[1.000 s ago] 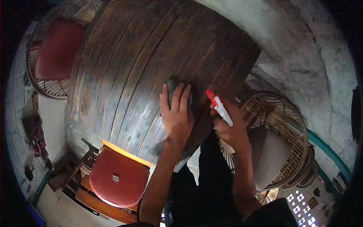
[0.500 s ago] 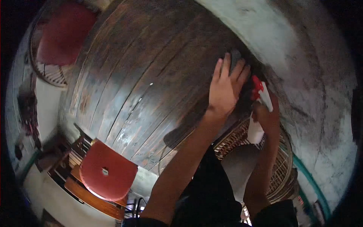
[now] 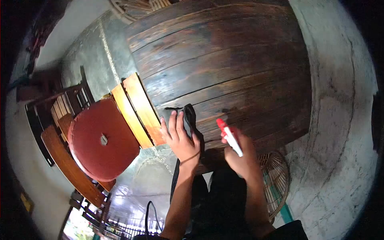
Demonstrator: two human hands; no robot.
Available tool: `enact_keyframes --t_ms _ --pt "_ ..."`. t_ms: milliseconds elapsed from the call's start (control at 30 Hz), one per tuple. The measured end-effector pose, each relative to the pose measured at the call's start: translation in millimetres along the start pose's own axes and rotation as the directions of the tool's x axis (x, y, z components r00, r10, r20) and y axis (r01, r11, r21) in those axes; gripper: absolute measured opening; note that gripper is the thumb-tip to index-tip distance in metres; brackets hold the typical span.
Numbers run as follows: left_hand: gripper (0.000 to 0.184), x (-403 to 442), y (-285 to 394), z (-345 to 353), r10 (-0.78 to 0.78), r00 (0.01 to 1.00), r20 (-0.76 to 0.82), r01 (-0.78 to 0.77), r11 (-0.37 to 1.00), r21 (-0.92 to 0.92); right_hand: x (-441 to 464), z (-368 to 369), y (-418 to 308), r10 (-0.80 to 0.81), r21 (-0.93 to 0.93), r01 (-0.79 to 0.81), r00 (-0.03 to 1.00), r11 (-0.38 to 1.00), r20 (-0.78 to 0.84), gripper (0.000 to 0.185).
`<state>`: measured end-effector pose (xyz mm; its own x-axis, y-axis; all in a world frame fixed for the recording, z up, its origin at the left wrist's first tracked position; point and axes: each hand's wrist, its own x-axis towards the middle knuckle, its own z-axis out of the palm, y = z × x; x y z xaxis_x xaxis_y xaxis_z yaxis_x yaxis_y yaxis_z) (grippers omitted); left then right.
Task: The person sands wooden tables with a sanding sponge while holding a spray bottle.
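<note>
Spray bottle, white with a red nozzle, is upright or nearly so in the right hand, over the near part of the surface; the fingers are wrapped round its neck and the red nozzle points away from the body. Level with it, on the other side, the left hand lies palm down with its fingers parted on a dark cloth, thumb to one side. Whether those fingers grip the cloth or only press on it, I cannot tell. Dark trousers show between the two forearms, and a thin dark loop stands near the left one.

Under the cloth runs the surface, made of dark, worn wooden planks with narrow gaps between them and a pale sheen toward its left end. Just beside that end are two yellow-orange wooden slats, and next to them a rounded red cushion with a small pale patch near its middle. Close to the right forearm, a woven cane chair stands partly hidden.

Farther out, grey floor shows past the left end, more cane work appears at the far edge, and a stained grey wall rises along the right.
</note>
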<state>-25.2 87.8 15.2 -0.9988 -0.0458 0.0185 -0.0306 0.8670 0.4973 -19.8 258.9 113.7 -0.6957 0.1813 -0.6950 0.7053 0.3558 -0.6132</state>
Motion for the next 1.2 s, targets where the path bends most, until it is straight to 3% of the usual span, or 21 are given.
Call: enact_keyframes --t_ms 167,200,333,500,567,600,767,833,867,933,1033,1100,1167,1200 --pt "0.069 7 10 1 -0.097 0.993 -0.067 0.094 0.995 -0.045 12 38 -15 -0.183 -0.062 0.185 0.983 0.981 0.028 0.032" --pt "0.069 6 12 4 -0.110 0.990 -0.084 0.106 0.993 -0.046 15 37 -13 -0.169 0.003 0.169 0.984 0.986 0.052 0.032" --pt "0.073 14 34 17 -0.131 0.980 -0.147 0.132 0.991 -0.007 19 8 -5 -0.113 -0.033 0.115 0.993 0.993 0.039 0.036" --pt "0.070 20 91 47 -0.111 0.984 -0.138 0.113 0.994 0.001 38 -83 23 -0.099 -0.095 0.103 0.994 0.990 0.054 0.040" --pt "0.068 24 126 70 -0.080 0.990 -0.112 0.077 0.997 -0.027 44 -128 26 0.103 -0.140 -0.099 0.995 0.985 0.015 0.040" --pt "0.068 28 147 82 -0.076 0.991 -0.112 0.073 0.997 -0.035 48 -146 42 0.088 -0.167 -0.094 0.995 0.981 -0.041 0.040" --pt "0.070 25 259 148 0.035 0.999 -0.014 -0.035 0.999 -0.004 68 -242 91 -0.004 -0.016 0.000 0.975 1.000 -0.223 0.037" --pt "0.075 23 302 167 0.138 0.987 0.083 -0.128 0.984 -0.122 77 -273 109 -0.008 0.037 0.019 0.960 0.999 -0.281 0.037" --pt "0.077 23 320 179 0.190 0.975 0.112 -0.171 0.973 -0.154 73 -286 107 0.097 0.087 -0.071 0.939 0.994 -0.330 0.038" --pt "0.076 20 347 201 0.288 0.948 0.133 -0.259 0.946 -0.196 77 -305 125 0.084 0.153 -0.029 0.925 0.988 -0.369 0.044" --pt "0.070 24 362 218 0.413 0.901 0.135 -0.384 0.902 -0.196 75 -322 118 0.080 0.163 -0.027 0.940 0.986 -0.332 0.049" --pt "0.066 25 348 210 0.404 0.897 0.178 -0.365 0.905 -0.218 71 -314 97 0.234 0.282 -0.152 0.929 0.947 -0.286 0.047" --pt "0.067 27 329 200 0.488 0.852 0.191 -0.447 0.867 -0.220 75 -294 91 0.143 0.261 -0.064 0.945 0.963 -0.294 0.044" --pt "0.066 30 316 192 0.458 0.868 0.189 -0.406 0.876 -0.259 76 -284 86 0.133 0.226 -0.076 0.960 0.971 -0.248 0.043"
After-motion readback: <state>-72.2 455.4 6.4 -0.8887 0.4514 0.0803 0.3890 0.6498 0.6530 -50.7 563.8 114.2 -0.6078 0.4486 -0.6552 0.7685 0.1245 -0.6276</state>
